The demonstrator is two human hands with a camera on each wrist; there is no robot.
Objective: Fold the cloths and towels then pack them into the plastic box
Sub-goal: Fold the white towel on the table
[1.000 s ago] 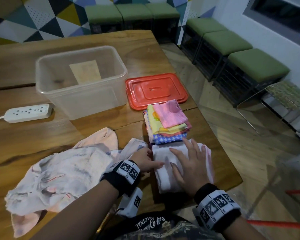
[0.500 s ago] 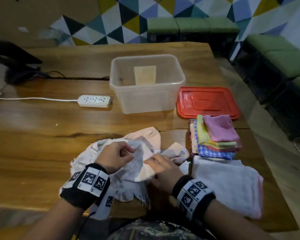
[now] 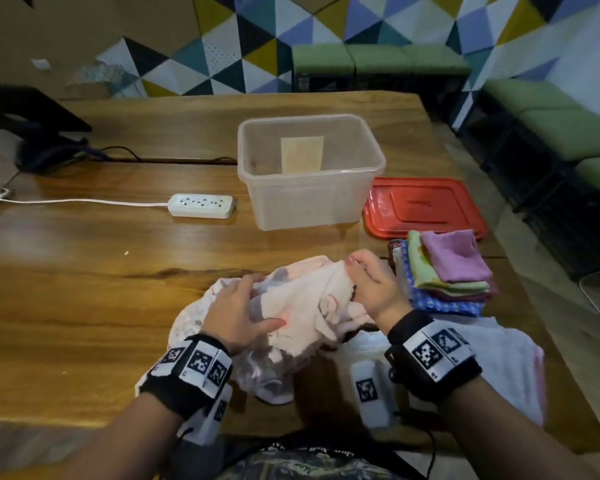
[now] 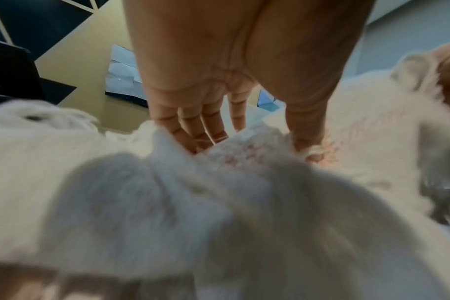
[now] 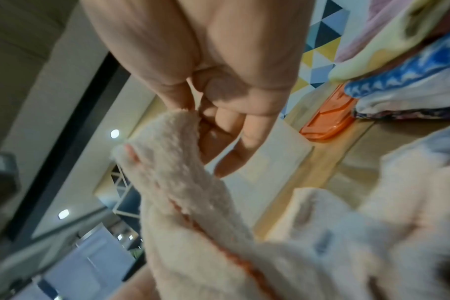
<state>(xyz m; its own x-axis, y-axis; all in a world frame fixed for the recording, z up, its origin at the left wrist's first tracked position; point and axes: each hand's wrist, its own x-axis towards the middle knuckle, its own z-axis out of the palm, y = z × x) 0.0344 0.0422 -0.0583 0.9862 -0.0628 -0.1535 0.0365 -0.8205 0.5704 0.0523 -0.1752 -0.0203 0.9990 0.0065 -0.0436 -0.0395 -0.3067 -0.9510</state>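
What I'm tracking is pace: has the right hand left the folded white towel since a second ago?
Yes. The right hand moved left off the folded white towel and grips the crumpled towel beside the stack.

Both forearms reach in from the near edge, each wrist wrapped in a black band with black-and-white marker squares. The left hand (image 3: 238,311) lies palm down — fingers bent into the crumpled towel (image 3: 302,306), thumb pointing right. The right hand (image 3: 373,285), farther and to the right, pinches a raised fold — thumb uppermost, fingers curled beneath.
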